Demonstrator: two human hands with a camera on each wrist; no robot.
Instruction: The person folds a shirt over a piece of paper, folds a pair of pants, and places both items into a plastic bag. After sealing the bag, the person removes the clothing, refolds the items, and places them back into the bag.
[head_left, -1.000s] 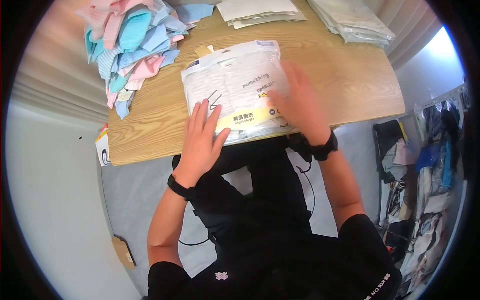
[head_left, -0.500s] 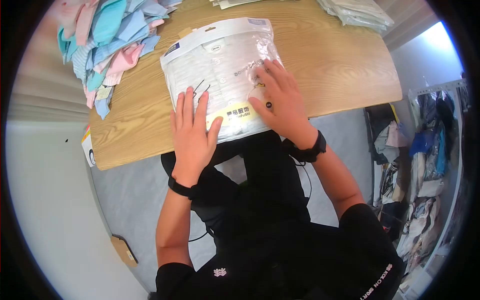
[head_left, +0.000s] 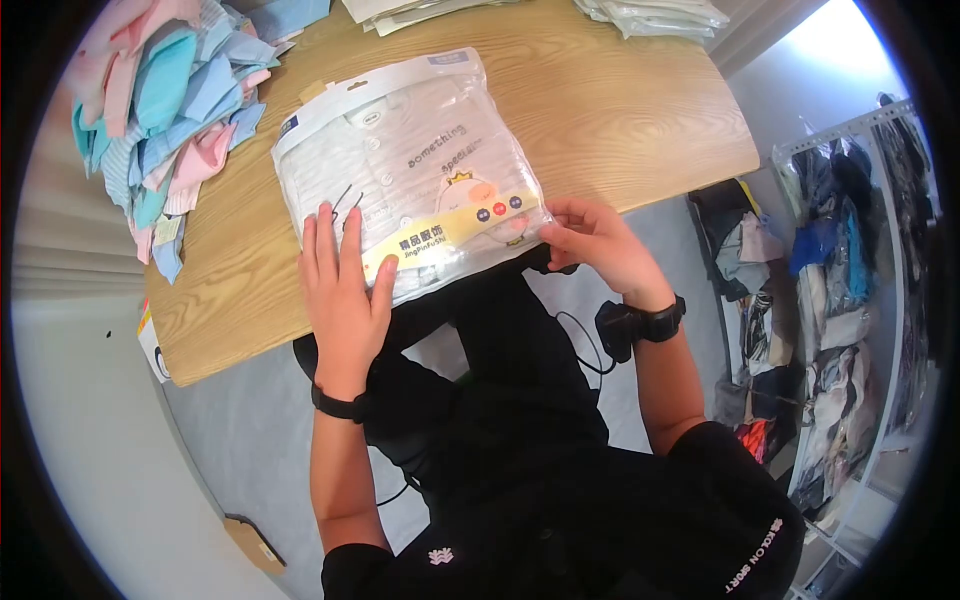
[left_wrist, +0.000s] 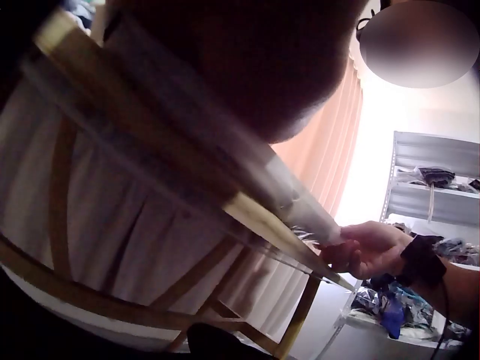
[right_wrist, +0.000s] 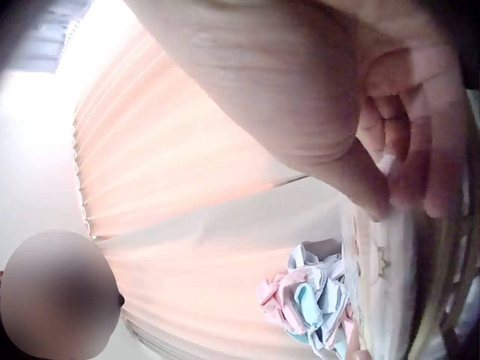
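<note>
A clear plastic package [head_left: 330, 150] of folded white clothing lies near the front edge of the wooden table, with a yellow label band [head_left: 440, 235] across its lower part. My left hand [head_left: 345, 300] rests on its lower left part, fingers straight and pointing away from me. At the lower right corner, my right hand [head_left: 605, 248] pinches the plastic between thumb and curled fingers. The right wrist view shows that pinch from the side, with the hand [right_wrist: 300, 90] on the package's edge [right_wrist: 379, 262].
A heap of pink, blue and teal garments [head_left: 175, 110] occupies the table's back left. White flat packages [head_left: 430, 10] and plastic-bagged ones [head_left: 650, 15] lie along the back edge. To the right, a metal rack [head_left: 885, 200] holds bagged clothes beside the table.
My right hand has moved from the package's printed face to its lower right corner and now pinches it there. The left hand stays on the lower left part.
</note>
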